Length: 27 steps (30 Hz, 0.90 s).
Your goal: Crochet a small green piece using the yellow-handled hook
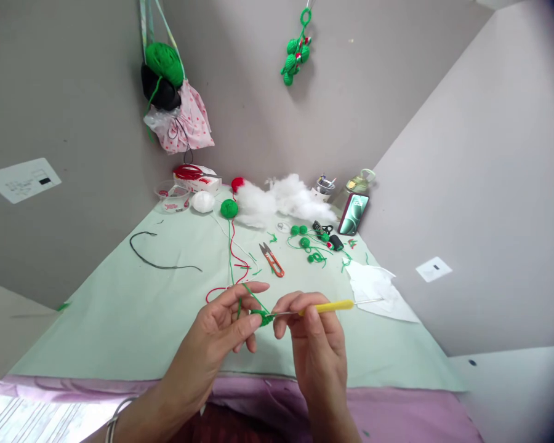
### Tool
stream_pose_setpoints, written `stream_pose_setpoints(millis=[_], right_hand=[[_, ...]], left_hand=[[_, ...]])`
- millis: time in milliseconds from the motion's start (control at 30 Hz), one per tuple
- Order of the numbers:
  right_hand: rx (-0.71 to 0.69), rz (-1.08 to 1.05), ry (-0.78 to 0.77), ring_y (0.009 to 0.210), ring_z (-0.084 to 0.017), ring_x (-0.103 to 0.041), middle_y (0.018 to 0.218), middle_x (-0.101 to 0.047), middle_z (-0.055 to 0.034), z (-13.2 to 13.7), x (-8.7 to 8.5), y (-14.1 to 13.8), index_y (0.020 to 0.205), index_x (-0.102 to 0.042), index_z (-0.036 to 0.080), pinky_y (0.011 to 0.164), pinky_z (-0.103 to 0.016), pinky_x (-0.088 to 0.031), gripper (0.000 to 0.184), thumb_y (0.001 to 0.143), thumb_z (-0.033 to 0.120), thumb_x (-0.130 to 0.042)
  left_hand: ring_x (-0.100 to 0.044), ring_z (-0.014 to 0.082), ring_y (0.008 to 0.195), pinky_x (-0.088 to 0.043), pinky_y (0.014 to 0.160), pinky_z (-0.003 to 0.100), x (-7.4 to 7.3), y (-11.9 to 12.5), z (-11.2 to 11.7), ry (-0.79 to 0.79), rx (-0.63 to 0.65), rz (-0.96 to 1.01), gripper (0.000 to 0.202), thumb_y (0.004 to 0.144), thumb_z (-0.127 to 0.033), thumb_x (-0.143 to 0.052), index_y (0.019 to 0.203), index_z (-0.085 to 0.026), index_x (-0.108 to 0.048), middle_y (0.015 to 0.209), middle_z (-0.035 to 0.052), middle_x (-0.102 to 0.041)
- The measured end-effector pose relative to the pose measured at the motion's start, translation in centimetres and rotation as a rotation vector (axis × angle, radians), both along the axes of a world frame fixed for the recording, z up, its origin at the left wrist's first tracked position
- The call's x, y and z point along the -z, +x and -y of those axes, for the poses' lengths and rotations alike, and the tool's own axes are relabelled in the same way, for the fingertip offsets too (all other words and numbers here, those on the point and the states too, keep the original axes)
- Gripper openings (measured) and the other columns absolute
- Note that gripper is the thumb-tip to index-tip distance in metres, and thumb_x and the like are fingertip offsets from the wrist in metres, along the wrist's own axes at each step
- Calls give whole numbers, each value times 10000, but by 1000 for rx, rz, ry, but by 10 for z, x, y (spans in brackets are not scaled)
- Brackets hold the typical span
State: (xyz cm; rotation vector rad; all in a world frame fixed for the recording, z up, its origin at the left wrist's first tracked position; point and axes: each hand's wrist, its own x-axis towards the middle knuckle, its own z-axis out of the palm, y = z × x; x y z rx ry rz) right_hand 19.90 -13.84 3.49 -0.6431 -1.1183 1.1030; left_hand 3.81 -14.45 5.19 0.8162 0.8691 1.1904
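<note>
My left hand [226, 326] pinches a small piece of green crochet [264, 318] between thumb and fingers. Green yarn runs over its raised index finger and back to a green yarn ball [229, 208]. In my right hand [316, 344] is a crochet hook [327, 307] with a yellow handle, held between thumb and fingers. The hook's metal tip points left and meets the crochet piece; whether it is through a stitch I cannot tell. Red yarn [216, 289] lies on the table just beyond my left hand.
Orange thread snips [271, 259] lie ahead of my hands. Behind them are white stuffing [281, 200], a white yarn ball [203, 202] and a red one [237, 184]. Small green crocheted balls [305, 242], a propped phone [353, 214] and white paper [378, 289] are at right. A black cord [152, 261] lies left.
</note>
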Motion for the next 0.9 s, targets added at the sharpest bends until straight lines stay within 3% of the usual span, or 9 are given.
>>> stream_pose_setpoints(millis=[233, 400, 467, 533, 600, 733, 833, 900], right_hand=[[199, 455, 257, 878, -187, -724, 976, -747, -47, 12, 4, 5, 1075, -721, 275, 800, -349, -600, 265, 1089, 174, -477], [407, 878, 595, 932, -229, -738, 1072, -752, -87, 15, 18, 5, 1319, -725, 320, 761, -358, -626, 419, 992, 84, -610], [458, 829, 593, 935, -233, -732, 1073, -751, -87, 15, 20, 3, 1312, -740, 329, 755, -364, -621, 431, 989, 75, -608], [439, 649, 447, 899, -223, -713, 993, -743, -71, 13, 16, 1, 1208, -770, 306, 739, -362, -604, 345, 1021, 101, -565], [356, 459, 283, 820, -203, -681, 871, -713, -45, 10, 9, -1, 1080, -779, 275, 712, -347, -579, 276, 1056, 152, -533], [205, 368, 171, 785, -186, -678, 867, -739, -37, 2, 1, -8, 1000, -794, 263, 701, -332, -571, 219, 1056, 215, -587], [270, 508, 245, 848, -198, -714, 920, -764, -46, 2, 6, -13, 1084, -803, 287, 729, -339, -594, 251, 1029, 141, -606], [343, 634, 379, 902, -209, -731, 993, -765, -67, 4, 12, -15, 1211, -790, 309, 750, -349, -605, 353, 1008, 85, -606]], left_hand=[[-535, 99, 626, -519, 627, 231, 5, 0, 0, 63, -70, -65, 279, 820, -269, -883, 1098, -285, -866, 839, -14, -635], [-535, 89, 610, -525, 603, 222, 7, 5, 0, -36, -37, 79, 498, 768, -319, -948, 1245, -282, -808, 857, -20, -652], [-410, 45, 521, -482, 540, 200, 5, 3, -1, -148, 44, 201, 562, 745, -342, -967, 1271, -251, -791, 786, -45, -613], [-256, 17, 478, -430, 497, 174, 4, 1, -3, -216, 82, 273, 533, 742, -333, -971, 1229, -202, -800, 684, -87, -526], [-205, 10, 476, -396, 478, 159, 2, -2, -4, -210, 67, 288, 488, 757, -310, -962, 1201, -182, -805, 666, -98, -498], [-312, 17, 486, -387, 461, 168, 2, -3, -3, -116, 34, 200, 494, 762, -311, -951, 1225, -220, -806, 818, -36, -635], [-493, 67, 581, -437, 511, 181, 6, -2, -1, -60, -40, 103, 499, 760, -333, -956, 1230, -240, -814, 883, 1, -681], [-524, 76, 602, -436, 525, 182, 8, -3, -2, -70, -50, 111, 512, 753, -345, -964, 1234, -248, -817, 865, -2, -675]])
